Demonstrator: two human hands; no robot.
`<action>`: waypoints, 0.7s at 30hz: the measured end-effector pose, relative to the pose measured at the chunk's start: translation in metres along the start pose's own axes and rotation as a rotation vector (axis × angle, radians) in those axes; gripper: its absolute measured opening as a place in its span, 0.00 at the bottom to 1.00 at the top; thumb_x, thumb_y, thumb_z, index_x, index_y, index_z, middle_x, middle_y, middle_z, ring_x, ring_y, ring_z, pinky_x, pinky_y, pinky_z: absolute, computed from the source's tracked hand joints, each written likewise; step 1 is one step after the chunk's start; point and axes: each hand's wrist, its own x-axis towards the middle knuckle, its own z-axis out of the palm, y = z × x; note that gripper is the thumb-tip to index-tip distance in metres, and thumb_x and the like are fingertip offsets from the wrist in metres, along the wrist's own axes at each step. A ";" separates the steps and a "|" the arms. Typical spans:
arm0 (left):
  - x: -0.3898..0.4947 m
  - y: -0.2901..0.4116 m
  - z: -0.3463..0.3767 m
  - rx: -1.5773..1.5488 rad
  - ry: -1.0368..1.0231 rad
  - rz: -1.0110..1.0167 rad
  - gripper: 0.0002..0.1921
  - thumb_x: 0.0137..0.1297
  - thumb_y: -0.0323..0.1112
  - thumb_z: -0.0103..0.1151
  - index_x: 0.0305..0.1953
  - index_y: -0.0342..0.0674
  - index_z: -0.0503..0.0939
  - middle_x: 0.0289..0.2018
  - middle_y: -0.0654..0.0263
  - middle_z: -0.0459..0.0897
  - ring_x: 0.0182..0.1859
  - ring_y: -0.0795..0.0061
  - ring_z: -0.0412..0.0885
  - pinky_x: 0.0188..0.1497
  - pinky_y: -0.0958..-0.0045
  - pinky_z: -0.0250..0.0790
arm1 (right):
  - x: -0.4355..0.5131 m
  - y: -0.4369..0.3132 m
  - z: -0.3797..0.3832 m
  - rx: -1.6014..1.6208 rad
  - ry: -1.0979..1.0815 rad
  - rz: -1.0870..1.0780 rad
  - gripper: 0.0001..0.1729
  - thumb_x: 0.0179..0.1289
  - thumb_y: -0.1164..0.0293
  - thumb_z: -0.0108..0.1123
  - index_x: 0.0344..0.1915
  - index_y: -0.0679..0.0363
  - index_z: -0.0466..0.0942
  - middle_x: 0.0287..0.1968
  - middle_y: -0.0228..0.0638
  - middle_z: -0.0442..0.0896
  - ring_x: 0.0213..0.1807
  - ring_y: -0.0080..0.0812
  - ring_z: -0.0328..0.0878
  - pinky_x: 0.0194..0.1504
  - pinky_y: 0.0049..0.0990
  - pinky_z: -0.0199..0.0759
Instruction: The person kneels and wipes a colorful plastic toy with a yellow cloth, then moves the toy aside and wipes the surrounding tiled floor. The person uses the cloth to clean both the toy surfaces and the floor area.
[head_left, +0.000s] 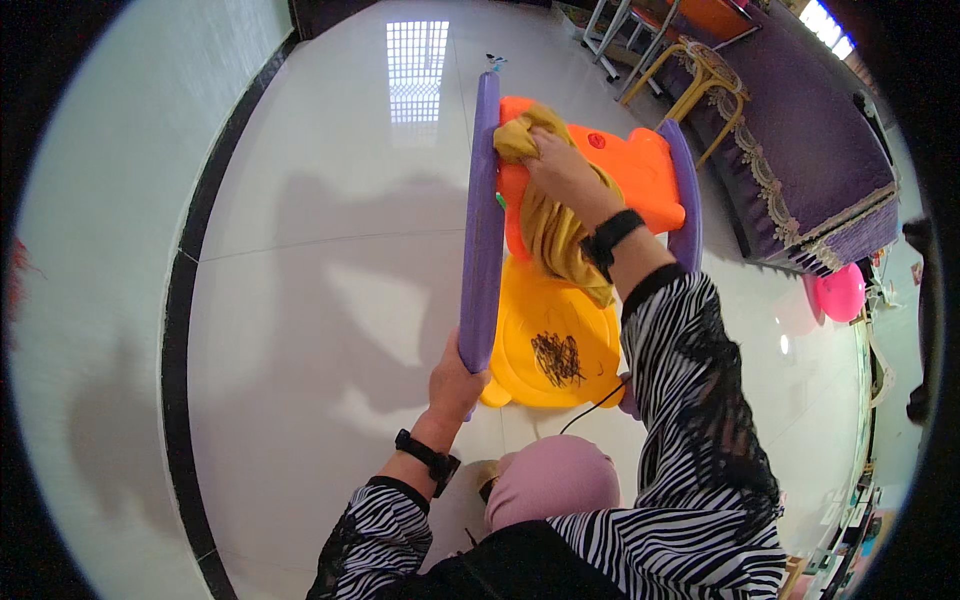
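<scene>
A child's plastic chair has purple side frames (482, 225), an orange upper panel (630, 169) and a yellow round seat (517, 322) with dark scribbled marks. Around the near lower end of the left purple frame, my left hand (455, 379) is closed. My right hand (562, 169) grips a mustard-yellow cloth (562, 232) at the orange panel's left part, beside the left frame. The rest of the cloth hangs down over the panel toward the seat. Its folds and my right hand hide part of the panel. Both wrists wear black bands.
A white wall with a black baseboard (178, 330) runs along the left. To the right stand a stool with yellow legs (705, 82) and a sofa under a purple cover (810, 142). A pink balloon (840, 292) lies beyond the chair on the right.
</scene>
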 end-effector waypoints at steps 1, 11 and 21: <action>0.000 -0.002 0.001 -0.012 -0.002 0.012 0.39 0.47 0.31 0.62 0.64 0.44 0.59 0.44 0.50 0.80 0.46 0.49 0.79 0.47 0.59 0.72 | 0.005 0.006 0.001 -0.160 0.012 -0.030 0.24 0.61 0.61 0.49 0.54 0.63 0.69 0.55 0.41 0.73 0.60 0.43 0.67 0.58 0.46 0.62; 0.002 -0.019 0.011 -0.048 0.025 -0.011 0.40 0.46 0.33 0.63 0.64 0.43 0.58 0.43 0.50 0.81 0.44 0.50 0.80 0.46 0.59 0.72 | 0.056 0.006 0.020 -0.304 -0.034 -0.126 0.23 0.58 0.63 0.51 0.53 0.57 0.75 0.55 0.41 0.76 0.58 0.43 0.71 0.59 0.42 0.62; 0.007 -0.039 0.015 -0.064 0.021 0.005 0.39 0.44 0.33 0.66 0.61 0.47 0.60 0.41 0.51 0.82 0.45 0.50 0.80 0.47 0.59 0.72 | -0.005 0.041 -0.091 -0.304 0.025 0.173 0.09 0.56 0.72 0.53 0.35 0.63 0.78 0.36 0.48 0.81 0.43 0.47 0.78 0.43 0.40 0.73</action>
